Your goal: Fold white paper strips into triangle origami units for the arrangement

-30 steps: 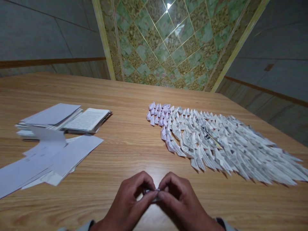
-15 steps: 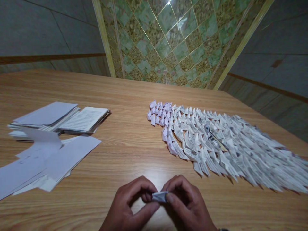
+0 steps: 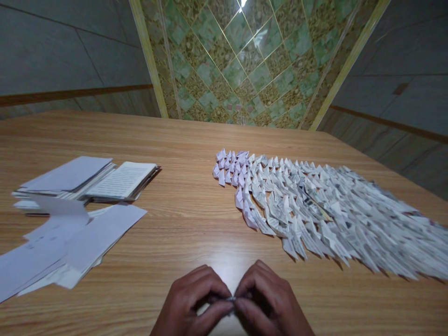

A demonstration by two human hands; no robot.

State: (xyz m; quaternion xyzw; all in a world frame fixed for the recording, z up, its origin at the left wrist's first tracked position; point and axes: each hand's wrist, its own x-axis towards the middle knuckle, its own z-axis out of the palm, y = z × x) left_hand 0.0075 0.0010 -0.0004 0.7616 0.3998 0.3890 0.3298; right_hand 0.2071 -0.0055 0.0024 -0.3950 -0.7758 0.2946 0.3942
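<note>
Close to the near edge of the table, my left hand (image 3: pixel 199 298) and my right hand (image 3: pixel 266 298) meet fingertip to fingertip. Pinched between them is a small folded piece of paper (image 3: pixel 231 299), of which only a thin sliver shows; the fingers hide the rest. Both thumbs press on it from the near side. Ahead and to the right lie many folded paper boats (image 3: pixel 297 200) set in tight rows, printed ones for the most part, with plain pale ones (image 3: pixel 231 167) at the left end.
On the left of the wooden table (image 3: pixel 175 186) stand a stack of paper (image 3: pixel 70 173) and a stack of printed sheets (image 3: pixel 122 179). Loose sheets (image 3: pixel 94 238) overlap in front of them. A tiled wall (image 3: pixel 245 60) rises beyond the far edge.
My fingertips have closed together over the folded paper, which showed wider between them before. The hands sit slightly lower in view, and the view has shifted a little.
</note>
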